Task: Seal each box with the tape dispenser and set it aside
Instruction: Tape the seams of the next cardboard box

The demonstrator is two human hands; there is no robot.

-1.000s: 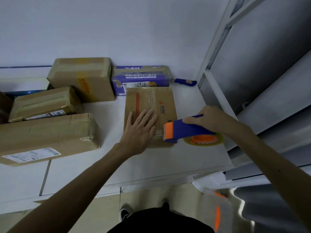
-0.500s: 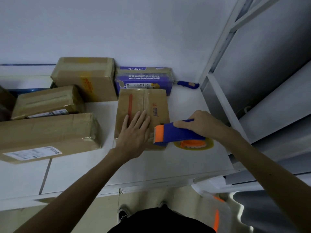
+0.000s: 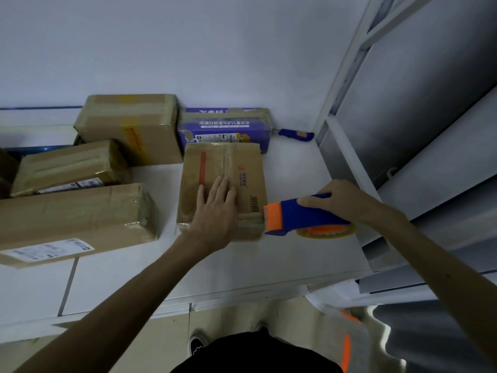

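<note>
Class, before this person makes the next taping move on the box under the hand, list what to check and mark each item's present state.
1. The left hand lies flat on the box, steadying it: ok.
2. The right hand grips the tape dispenser: ok.
3. The dispenser's orange end meets the box's right edge: ok.
4. The tape strip is stuck down under the palm: cannot tell.
5. The box flaps lie closed: ok.

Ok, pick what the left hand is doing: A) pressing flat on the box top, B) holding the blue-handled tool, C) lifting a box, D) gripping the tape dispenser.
A: the left hand lies flat, fingers straight, on the box, while the right hand grips the tape dispenser.
</note>
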